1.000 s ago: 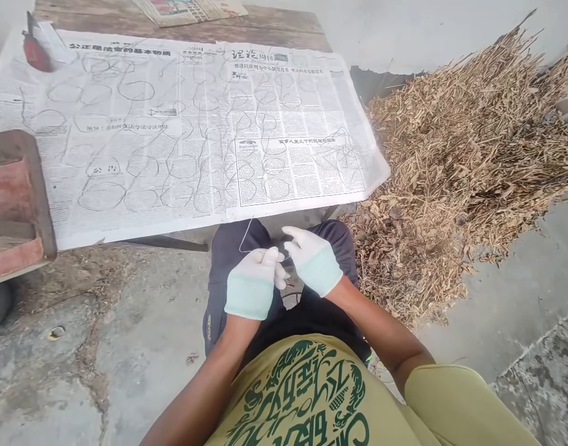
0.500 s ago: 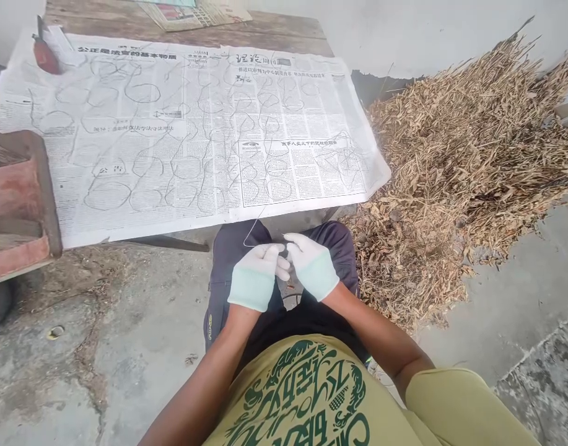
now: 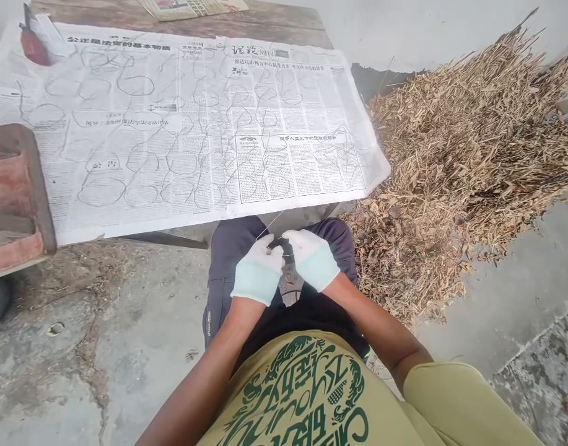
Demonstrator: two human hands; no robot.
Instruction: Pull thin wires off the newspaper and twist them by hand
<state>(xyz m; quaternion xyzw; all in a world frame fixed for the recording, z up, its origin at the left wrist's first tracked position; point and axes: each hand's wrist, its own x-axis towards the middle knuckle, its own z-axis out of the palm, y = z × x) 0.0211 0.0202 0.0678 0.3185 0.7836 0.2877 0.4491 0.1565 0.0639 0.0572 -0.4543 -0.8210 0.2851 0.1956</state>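
Both hands wear white gloves with mint-green cuffs and are close together above my lap, just off the table's near edge. My left hand [image 3: 259, 267] is closed in a pinch on a thin wire [image 3: 269, 227], whose free end slants up and right toward the table edge. Slightly apart from it, my right hand [image 3: 311, 257] is also pinched closed, and a short curved stretch of wire shows between the two. The fingertips are partly hidden. Ahead, many loosely bent wire loops [image 3: 135, 85] lie in rows on spread newspaper [image 3: 204, 217].
The newspaper covers a wooden table [image 3: 288, 26]. A red-handled tool [image 3: 34, 48] lies at its far left corner. A red cart-like box [image 3: 14, 198] juts in at left. Dry stalks [image 3: 451, 173] are heaped on the right, and a folded paper [image 3: 191, 7] lies at the back.
My hands have drawn slightly apart, with wire now showing between them. The wire's free end has swung to the right. The view has shifted slightly.
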